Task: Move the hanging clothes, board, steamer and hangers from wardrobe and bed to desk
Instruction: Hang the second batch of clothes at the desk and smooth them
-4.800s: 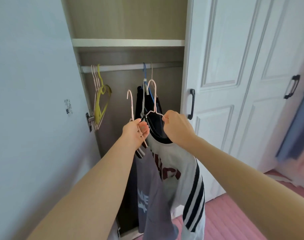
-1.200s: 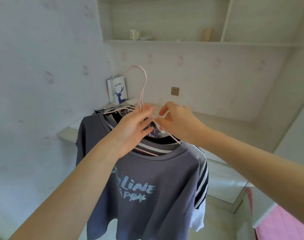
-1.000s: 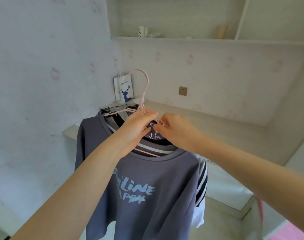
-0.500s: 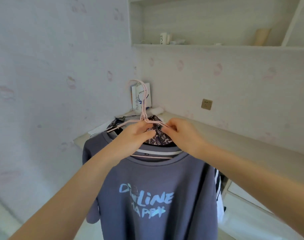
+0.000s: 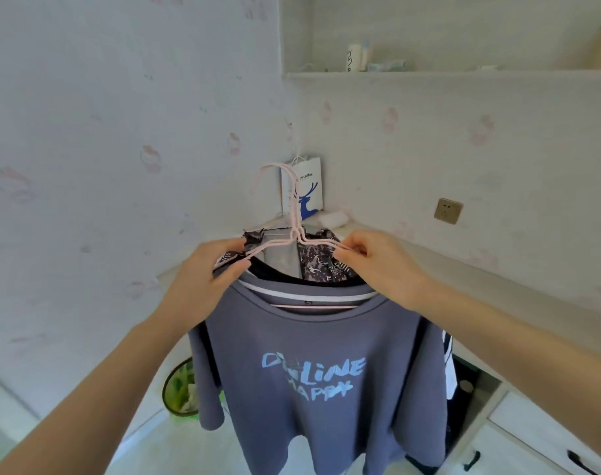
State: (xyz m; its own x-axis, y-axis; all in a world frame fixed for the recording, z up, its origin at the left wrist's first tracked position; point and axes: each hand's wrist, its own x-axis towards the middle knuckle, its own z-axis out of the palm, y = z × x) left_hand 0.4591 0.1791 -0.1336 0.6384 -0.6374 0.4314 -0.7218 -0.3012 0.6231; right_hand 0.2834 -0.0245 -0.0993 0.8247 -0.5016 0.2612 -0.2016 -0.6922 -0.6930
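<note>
- The pink hangers [image 5: 293, 217] carry a grey T-shirt [image 5: 319, 365] in front, with darker clothes bunched behind, held up in the air before the desk [image 5: 480, 279].
- The left hand [image 5: 206, 279] pinches the hangers' left shoulder; the right hand [image 5: 381, 265] pinches the right.
- A deer-print paper bag [image 5: 304, 190] stands in the desk's corner.
- A green-lined bin [image 5: 180, 389] sits below, partly hidden by the shirt.

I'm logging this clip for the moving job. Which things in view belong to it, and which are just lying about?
Job: grey T-shirt, patterned garment and striped shirt on pink hangers, held by left hand and right hand; desk.

Lying about: deer bag, wall socket, shelf cup, green bin.
</note>
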